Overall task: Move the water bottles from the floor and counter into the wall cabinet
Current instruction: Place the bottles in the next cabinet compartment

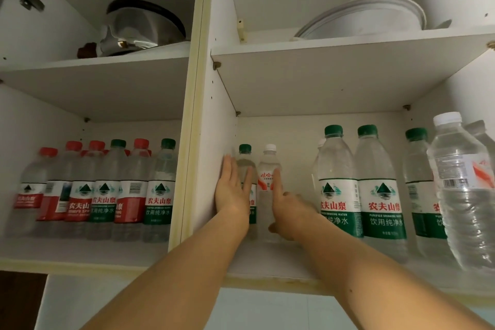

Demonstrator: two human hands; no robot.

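Both hands reach into the right bay of the wall cabinet (203, 115): the left hand (232, 193) lies flat with straight fingers against a green-capped bottle (245, 158) by the divider, and the right hand (288, 209) presses one straight finger on the white-capped bottle (268, 166) just beside it, other fingers curled, grasping nothing. That bottle's red-and-white label is too small to read, while the green-capped bottles (383, 195) to the right read "农夫山泉", "PURIFIED DRINKING WATER" and "饮用纯净水". The left bay holds a row of red- and green-labelled bottles (101, 195), also "农夫山泉".
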